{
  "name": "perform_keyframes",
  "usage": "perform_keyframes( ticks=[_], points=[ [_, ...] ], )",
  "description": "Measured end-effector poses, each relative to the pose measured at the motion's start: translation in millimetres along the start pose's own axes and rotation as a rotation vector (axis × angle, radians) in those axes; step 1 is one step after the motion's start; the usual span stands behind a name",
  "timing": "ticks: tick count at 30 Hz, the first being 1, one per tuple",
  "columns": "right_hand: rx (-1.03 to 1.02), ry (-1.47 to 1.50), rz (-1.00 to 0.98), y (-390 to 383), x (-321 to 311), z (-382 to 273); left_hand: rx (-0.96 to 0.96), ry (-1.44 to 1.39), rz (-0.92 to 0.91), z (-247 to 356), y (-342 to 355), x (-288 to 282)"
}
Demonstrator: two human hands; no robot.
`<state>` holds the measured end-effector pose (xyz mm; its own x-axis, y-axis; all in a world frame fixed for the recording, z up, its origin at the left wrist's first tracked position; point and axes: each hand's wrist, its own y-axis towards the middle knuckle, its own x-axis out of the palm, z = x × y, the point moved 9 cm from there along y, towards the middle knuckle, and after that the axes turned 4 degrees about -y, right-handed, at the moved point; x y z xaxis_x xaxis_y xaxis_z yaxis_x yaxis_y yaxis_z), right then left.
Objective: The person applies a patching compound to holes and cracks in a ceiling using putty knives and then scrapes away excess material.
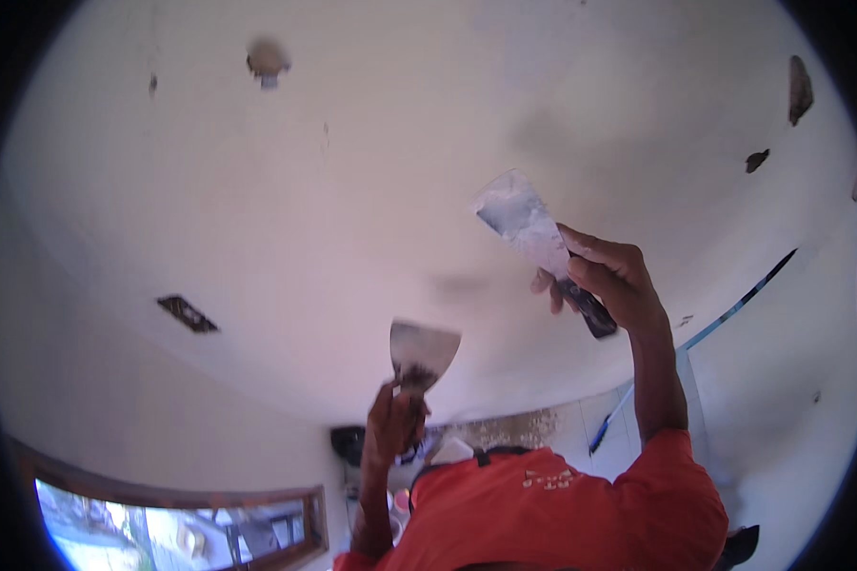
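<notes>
My right hand [619, 276] is raised and closed round the dark handle of a putty knife [524, 221]. White paste is smeared over its blade, which points up and left in front of a pale plastered wall [352, 209]. I cannot tell whether the blade touches the wall. Lower and to the left, my left hand [393, 419] grips a second putty knife [423, 350] by its handle, the wide metal blade upward. Dark marks show on this blade near the handle. A gap separates the two knives.
The wall has a round hole [268, 59] at upper left, a rectangular cutout [188, 314] at left and ragged holes [757, 160] at upper right. A wood-framed window [181, 533] is at lower left. Blue strips [733, 306] run along the right. A red shirt [552, 509] fills the lower middle.
</notes>
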<state>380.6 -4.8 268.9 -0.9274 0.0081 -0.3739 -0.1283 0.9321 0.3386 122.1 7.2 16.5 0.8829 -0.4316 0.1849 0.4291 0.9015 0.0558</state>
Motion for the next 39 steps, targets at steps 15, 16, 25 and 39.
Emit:
perform_keyframes(
  ticks=[15,16,25,39],
  points=[
    [-0.534,-0.78,-0.024,-18,54,29,0.101,-0.181,-0.28,102,-9,16],
    [-0.529,-0.773,-0.023,-23,52,42,0.093,-0.177,-0.279,105,-11,18],
    [0.299,-0.018,0.122,-78,31,72,0.223,0.292,0.06,109,-9,-4],
    [0.255,0.154,0.038,-62,64,73,0.679,1.212,0.294,133,-4,17]
  ],
)
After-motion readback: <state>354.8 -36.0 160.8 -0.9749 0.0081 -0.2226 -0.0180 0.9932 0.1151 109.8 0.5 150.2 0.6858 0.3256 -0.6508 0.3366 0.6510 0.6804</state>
